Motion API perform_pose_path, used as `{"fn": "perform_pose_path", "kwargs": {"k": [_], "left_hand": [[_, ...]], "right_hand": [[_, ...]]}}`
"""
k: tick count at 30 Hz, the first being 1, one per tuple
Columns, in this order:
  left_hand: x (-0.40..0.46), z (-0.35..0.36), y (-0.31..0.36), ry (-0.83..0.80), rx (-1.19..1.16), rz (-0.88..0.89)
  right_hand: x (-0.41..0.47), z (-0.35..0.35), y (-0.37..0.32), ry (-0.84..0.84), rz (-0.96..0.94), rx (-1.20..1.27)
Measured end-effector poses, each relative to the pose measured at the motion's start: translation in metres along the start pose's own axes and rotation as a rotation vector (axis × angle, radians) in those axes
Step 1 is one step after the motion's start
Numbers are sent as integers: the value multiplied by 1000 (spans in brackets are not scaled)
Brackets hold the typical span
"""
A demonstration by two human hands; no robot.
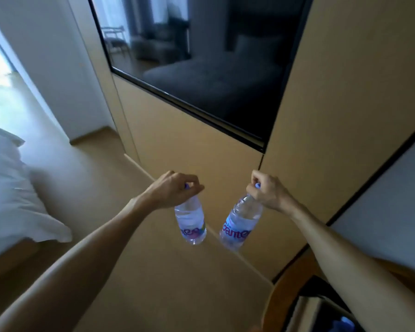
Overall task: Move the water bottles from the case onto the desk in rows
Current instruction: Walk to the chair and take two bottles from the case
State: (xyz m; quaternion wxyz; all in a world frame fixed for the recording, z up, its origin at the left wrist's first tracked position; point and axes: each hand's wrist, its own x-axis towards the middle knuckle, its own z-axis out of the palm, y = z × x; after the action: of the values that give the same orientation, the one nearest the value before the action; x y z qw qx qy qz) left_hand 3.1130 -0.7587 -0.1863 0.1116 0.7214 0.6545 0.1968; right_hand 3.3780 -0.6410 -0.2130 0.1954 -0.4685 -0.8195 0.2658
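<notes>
CARRY | I have my left hand (pixel 175 188) pinching one water bottle (pixel 191 224) by its cap, my right hand (pixel 266 190) likewise gripping a second bottle (pixel 240 224); both hang in mid-air above the floor | NEXT: I judge the desk, unseen, must be found; set them upright in a row

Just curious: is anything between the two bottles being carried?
No. In the head view, the left bottle and right bottle hang apart, with nothing between them; only the tan floor shows behind the gap.
</notes>
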Motion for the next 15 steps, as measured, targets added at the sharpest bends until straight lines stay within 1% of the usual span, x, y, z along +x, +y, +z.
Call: {"fn": "perform_pose_path", "kwargs": {"k": [6,9,15], "left_hand": [[3,-101,-75,274,61,-199],[6,-147,-106,352,86,-223],[33,-225,-159,549,163,-342]], "right_hand": [[90,27,-100,77,-180,56],[141,36,-146,113,-255,90],[258,51,-231,149,-375,183]]}}
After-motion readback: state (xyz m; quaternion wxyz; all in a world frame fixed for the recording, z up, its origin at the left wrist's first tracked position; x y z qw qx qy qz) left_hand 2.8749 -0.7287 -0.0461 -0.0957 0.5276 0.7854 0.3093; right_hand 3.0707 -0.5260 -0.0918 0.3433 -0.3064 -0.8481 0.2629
